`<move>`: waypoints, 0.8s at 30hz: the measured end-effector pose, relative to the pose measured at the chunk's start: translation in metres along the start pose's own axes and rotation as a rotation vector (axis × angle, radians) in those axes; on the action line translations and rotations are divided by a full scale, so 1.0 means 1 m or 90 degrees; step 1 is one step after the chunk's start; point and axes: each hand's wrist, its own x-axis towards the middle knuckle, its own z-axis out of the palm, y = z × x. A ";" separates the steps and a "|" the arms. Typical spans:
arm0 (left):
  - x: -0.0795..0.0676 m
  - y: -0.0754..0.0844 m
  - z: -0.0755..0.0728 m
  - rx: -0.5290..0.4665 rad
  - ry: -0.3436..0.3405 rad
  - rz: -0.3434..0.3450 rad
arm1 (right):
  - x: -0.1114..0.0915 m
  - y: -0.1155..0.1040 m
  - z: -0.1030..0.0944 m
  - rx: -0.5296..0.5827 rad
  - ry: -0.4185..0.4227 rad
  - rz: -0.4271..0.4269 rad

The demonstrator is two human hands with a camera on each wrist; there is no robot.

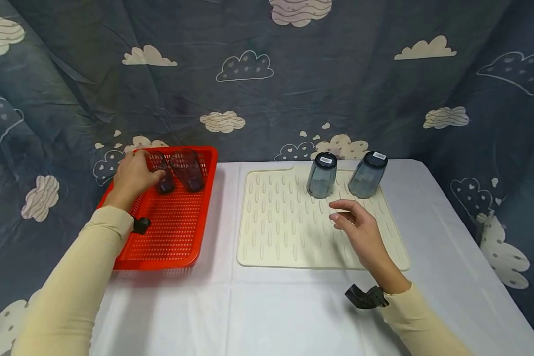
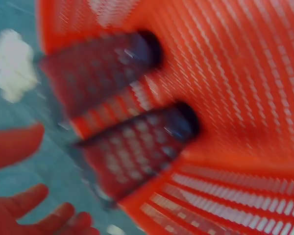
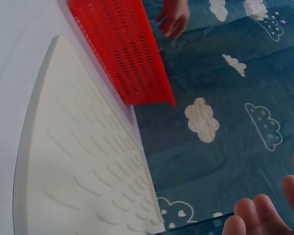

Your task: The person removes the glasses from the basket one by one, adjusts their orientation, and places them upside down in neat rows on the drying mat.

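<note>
My left hand (image 1: 132, 179) is over the back left of a red plastic basket (image 1: 203, 217), fingers spread and holding nothing. Close to it, two dark tinted glasses lean in the basket: one glass (image 1: 166, 184) partly behind the hand, another glass (image 1: 190, 171) to its right. In the left wrist view both glasses (image 2: 137, 154) have their rims toward the basket's edge, apart from the fingers (image 2: 17, 144). My right hand (image 1: 358, 227) hovers, loosely bent, above a cream ribbed mat (image 1: 271, 217). Just beyond it, a grey glass (image 1: 321, 179) and a second grey glass (image 1: 367, 177) stand upside down.
A white cloth covers the table (image 1: 267, 316). Behind it hangs a dark curtain (image 1: 249, 99) with cloud prints, close to the back edge. The basket stands at the left of the mat, with a strip of cloth between them.
</note>
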 end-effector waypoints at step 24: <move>0.028 -0.015 0.026 0.027 -0.037 -0.072 | -0.025 0.012 -0.024 0.014 -0.069 0.043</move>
